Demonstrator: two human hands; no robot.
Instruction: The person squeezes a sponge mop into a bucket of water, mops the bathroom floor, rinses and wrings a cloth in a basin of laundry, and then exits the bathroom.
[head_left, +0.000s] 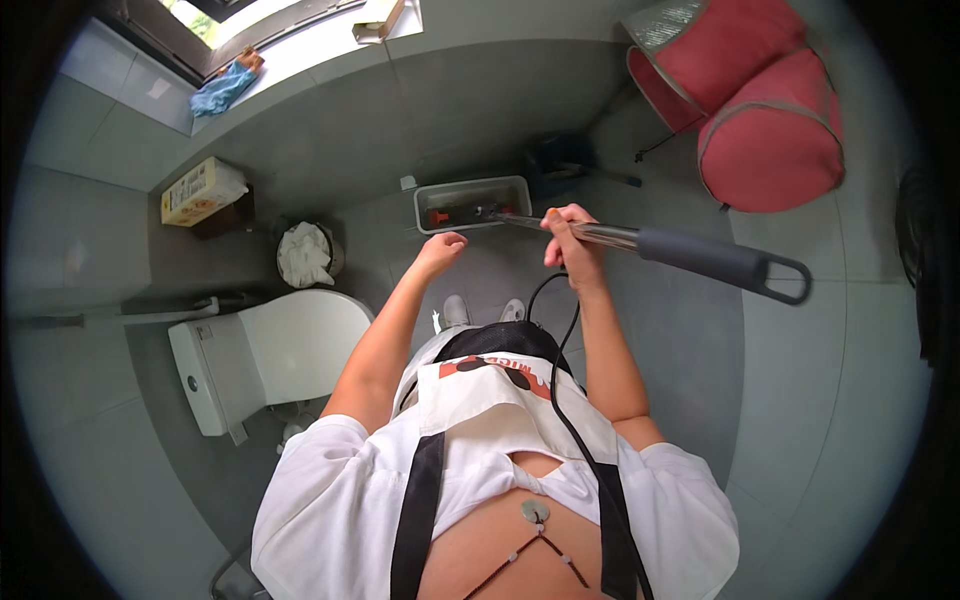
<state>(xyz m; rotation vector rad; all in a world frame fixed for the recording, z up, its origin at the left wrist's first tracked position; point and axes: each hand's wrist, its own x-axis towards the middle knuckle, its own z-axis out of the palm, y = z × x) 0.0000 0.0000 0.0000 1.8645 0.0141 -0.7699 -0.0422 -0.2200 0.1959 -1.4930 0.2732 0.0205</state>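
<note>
My right hand (578, 250) is wrapped round the metal shaft of a long-handled pole (710, 262) with a dark grey looped grip. The grip sticks out to the right, and the shaft slants down to the left. Its far end reaches a grey rectangular tub (472, 190) on the floor, which has orange-red parts inside; what sits on that end is too small to make out. To the left and in front of the tub is my left hand (440, 254), its fingers curled together, with nothing visible in them.
A white toilet (305, 345) stands at the left, with a lined waste bin (306, 252) behind it. Beyond is a yellow-and-white carton (203, 192). Red insulated bags (770, 150) are at the far right. A blue cloth (224, 88) lies on the windowsill. A black cable (556, 385) runs past my right arm.
</note>
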